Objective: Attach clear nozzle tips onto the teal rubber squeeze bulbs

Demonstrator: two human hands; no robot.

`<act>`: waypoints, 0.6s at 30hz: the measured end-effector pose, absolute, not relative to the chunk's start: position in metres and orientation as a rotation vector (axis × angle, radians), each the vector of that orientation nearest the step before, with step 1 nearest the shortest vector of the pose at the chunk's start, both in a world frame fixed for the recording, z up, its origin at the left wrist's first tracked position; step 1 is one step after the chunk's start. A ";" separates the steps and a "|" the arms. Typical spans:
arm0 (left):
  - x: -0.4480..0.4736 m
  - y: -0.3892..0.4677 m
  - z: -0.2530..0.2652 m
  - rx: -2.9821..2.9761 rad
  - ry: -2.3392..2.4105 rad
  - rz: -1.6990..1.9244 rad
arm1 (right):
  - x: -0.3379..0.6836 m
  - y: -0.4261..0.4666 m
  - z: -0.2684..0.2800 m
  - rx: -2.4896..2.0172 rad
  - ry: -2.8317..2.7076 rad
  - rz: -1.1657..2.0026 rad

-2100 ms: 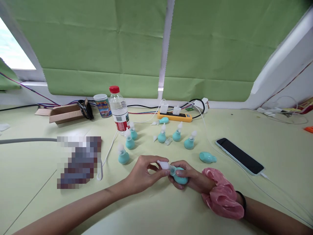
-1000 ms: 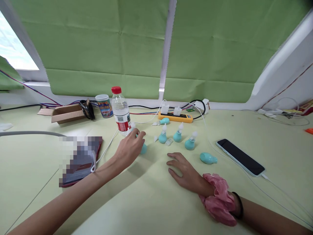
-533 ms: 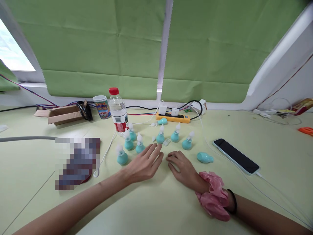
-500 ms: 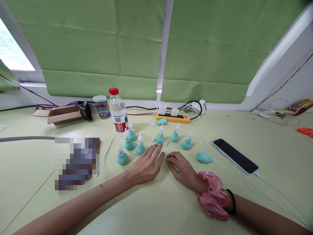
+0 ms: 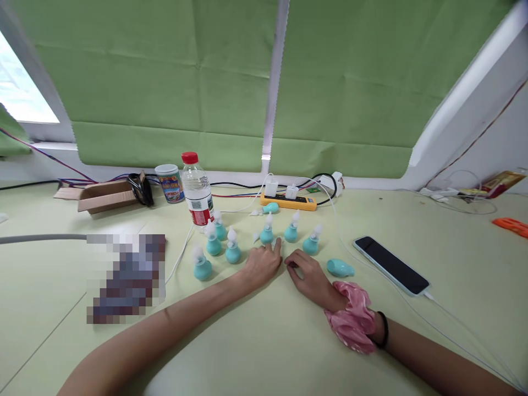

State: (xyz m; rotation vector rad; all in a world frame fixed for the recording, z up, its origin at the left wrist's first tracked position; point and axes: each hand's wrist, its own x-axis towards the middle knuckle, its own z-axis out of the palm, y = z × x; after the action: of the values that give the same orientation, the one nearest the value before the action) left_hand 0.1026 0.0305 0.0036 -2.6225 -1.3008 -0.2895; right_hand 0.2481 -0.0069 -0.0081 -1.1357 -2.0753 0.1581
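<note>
My left hand reaches in among several small teal squeeze bulbs with clear pointed tips, which look like nasal aspirators. Its fingers are mostly folded, and the index fingertip meets a small clear plastic piece in front of one upright aspirator. Whether the thumb also grips that piece cannot be made out. To the right rests my right hand, its fingers curled in and nothing visible in them. An aspirator stands just beyond it, and a teal bulb without a tip lies on its side nearby.
A red-capped bottle stands behind the left aspirators, beside a can and an open cardboard box. An orange power strip runs along the back. The phone lies at right with its cable. A pixelated item lies left.
My left hand has drawn its outstretched fingers in and brought the index fingertip onto the clear plastic piece. My right hand stays nearly in place. The view has shifted slightly.
</note>
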 end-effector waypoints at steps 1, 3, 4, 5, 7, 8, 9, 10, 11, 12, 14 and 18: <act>0.103 0.032 0.003 -2.624 -1.326 -0.292 | 0.248 -0.007 -0.007 -1.115 -2.064 0.171; 0.102 0.032 0.003 -2.664 -1.326 -0.281 | 0.246 -0.006 -0.005 -1.081 -2.035 0.205; 0.101 0.031 0.004 -2.697 -1.307 -0.276 | 0.245 -0.006 -0.004 -1.073 -2.021 0.226; 0.099 0.030 0.005 -2.733 -1.286 -0.279 | 0.244 -0.006 -0.003 -1.068 -2.006 0.248; 0.095 0.027 0.006 -2.769 -1.286 -0.331 | 0.244 -0.005 -0.002 -1.065 -1.970 0.292; 0.093 0.026 0.007 -2.765 -1.314 -0.380 | 0.244 -0.005 -0.001 -1.064 -1.946 0.312; 0.091 0.026 0.007 -2.754 -1.355 -0.424 | 0.244 -0.004 0.000 -1.061 -1.918 0.329; 0.090 0.026 0.007 -2.744 -1.400 -0.448 | 0.245 -0.004 0.000 -1.059 -1.886 0.344; 0.089 0.026 0.006 -2.738 -1.439 -0.448 | 0.245 -0.003 0.000 -1.058 -1.855 0.362; 0.088 0.027 0.006 -2.742 -1.459 -0.426 | 0.246 -0.002 -0.001 -1.058 -1.826 0.384; 0.089 0.028 0.006 -2.772 -1.429 -0.359 | 0.248 0.002 -0.003 -1.068 -1.761 0.442; 0.092 0.029 0.005 -2.797 -1.327 -0.299 | 0.250 0.013 -0.012 -1.129 -1.611 0.583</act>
State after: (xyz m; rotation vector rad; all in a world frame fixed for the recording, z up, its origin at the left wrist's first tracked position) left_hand 0.0923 0.0291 0.0055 -2.7970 -1.3274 -0.2994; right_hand 0.2504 0.0133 -0.0119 -1.1290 -1.6111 0.5828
